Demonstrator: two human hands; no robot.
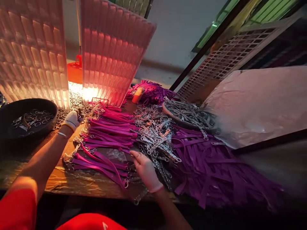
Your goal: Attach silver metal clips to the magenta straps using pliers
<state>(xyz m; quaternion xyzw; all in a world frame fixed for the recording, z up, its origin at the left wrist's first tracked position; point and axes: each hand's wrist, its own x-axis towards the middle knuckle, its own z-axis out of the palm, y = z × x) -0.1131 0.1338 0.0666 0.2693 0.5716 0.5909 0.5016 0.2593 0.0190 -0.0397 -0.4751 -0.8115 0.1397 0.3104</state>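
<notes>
Gloves cover both hands. The left hand (pixel 71 119) reaches far across the table (pixel 59 180) toward its back left part, fingers curled into the loose metal rings (pixel 76 101) heaped there; whether it has hold of one I cannot tell, as the glare hides the fingertips. A thin bracelet (pixel 62 134) circles that wrist. The right hand (pixel 145 170) lies near the front edge, fingers loosely bent and spread — resting on the ring ends of the magenta straps (pixel 105 159), gripping nothing that shows.

These straps lie in two flat bundles, their long axes running left to right across the table, metal rings fitted at both ends. A second bundle (pixel 110 127) sits just behind the first. Right of the hand, a heap of short metal chains (pixel 155 137) runs from the middle of the table toward the front edge, between the ringed straps and a wide spread of plain purple straps (pixel 211 166) that spills over the front right edge.

A dark bowl (pixel 9 110) of rings stands at the left edge. Behind the rings, two ribbed translucent panels (pixel 112 51) stand upright, and an orange lamp (pixel 74 72) glows between them — blocking the view of the back edge. A shallow tray (pixel 168 111) holds more chains beside a crumpled plastic sheet (pixel 259 102). No writing can be read.
</notes>
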